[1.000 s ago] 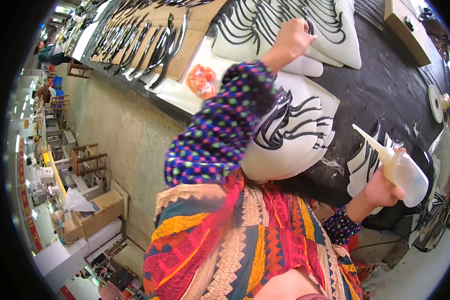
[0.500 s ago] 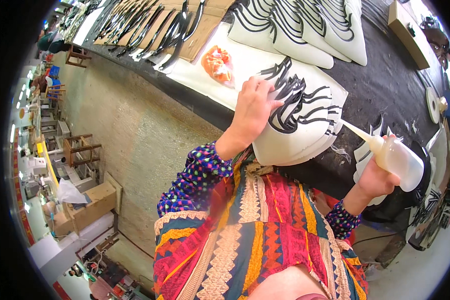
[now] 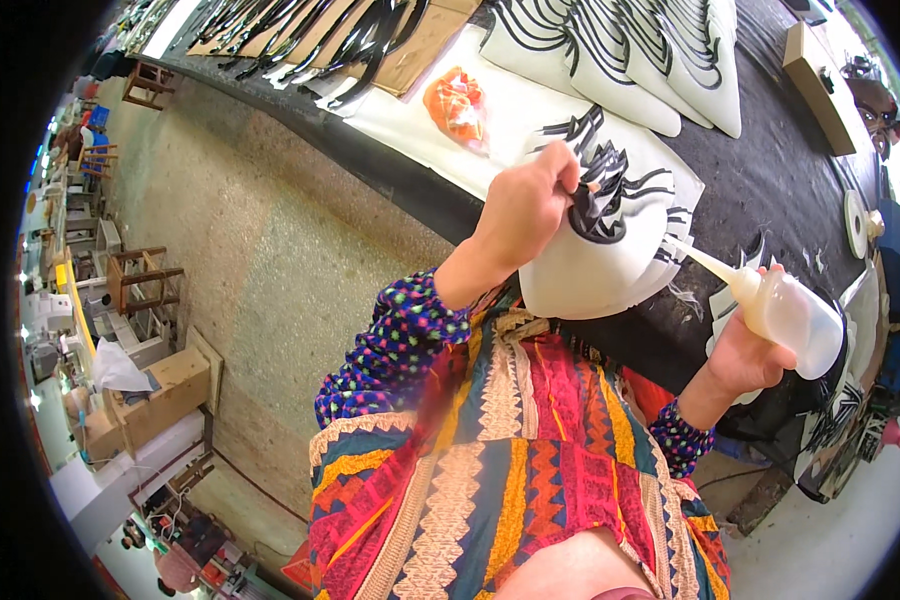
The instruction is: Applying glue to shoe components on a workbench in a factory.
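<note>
My left hand [image 3: 530,208] is closed in a pinch on a thin black strip [image 3: 598,236], which bends in a loop over a stack of curved white pieces [image 3: 590,280]. More loose black strips lie bunched beside my fingertips, and short strip ends stick out along the stack's right edge. My right hand [image 3: 745,358] is wrapped around a translucent squeeze bottle [image 3: 798,322] with a long thin nozzle. Tilted to the left, the bottle has its nozzle tip close to the right edge of the stack. Whether the tip touches is hard to make out.
White pieces with curved black strips [image 3: 625,75] overlap at the table's far side. Glossy black strips [image 3: 315,40] lie on cardboard at far left, near an orange-and-white packet [image 3: 457,108]. A wooden box [image 3: 818,85] and a white roll [image 3: 856,224] stand to the right.
My left fingers have come together on a black strip and moved slightly right. The top white piece shows fewer strips across it. The bottle has shifted a little left.
</note>
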The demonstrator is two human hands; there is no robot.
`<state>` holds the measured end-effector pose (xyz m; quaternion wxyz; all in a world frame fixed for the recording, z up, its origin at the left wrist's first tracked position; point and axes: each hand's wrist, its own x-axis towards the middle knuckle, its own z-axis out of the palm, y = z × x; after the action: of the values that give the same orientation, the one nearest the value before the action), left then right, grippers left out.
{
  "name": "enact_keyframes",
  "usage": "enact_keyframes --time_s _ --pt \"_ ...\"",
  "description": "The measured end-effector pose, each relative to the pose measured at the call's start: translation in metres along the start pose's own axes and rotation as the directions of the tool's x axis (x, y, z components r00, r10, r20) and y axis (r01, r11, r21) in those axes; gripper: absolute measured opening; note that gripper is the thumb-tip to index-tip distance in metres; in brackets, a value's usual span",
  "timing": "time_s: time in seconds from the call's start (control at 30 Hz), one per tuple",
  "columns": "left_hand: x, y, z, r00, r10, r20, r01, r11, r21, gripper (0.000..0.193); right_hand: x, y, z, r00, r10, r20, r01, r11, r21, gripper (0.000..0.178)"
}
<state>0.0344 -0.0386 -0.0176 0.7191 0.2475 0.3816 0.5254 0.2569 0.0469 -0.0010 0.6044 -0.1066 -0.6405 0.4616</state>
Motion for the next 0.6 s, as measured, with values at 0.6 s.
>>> enact_keyframes --time_s 0.6 --pt "-0.001 -0.012 0.001 0.998 -0.051 -0.025 0.052 0.998 0.019 0.044 -0.011 -0.005 -0.001 0.998 0.052 0.034 -0.053 0.998 0.02 0.082"
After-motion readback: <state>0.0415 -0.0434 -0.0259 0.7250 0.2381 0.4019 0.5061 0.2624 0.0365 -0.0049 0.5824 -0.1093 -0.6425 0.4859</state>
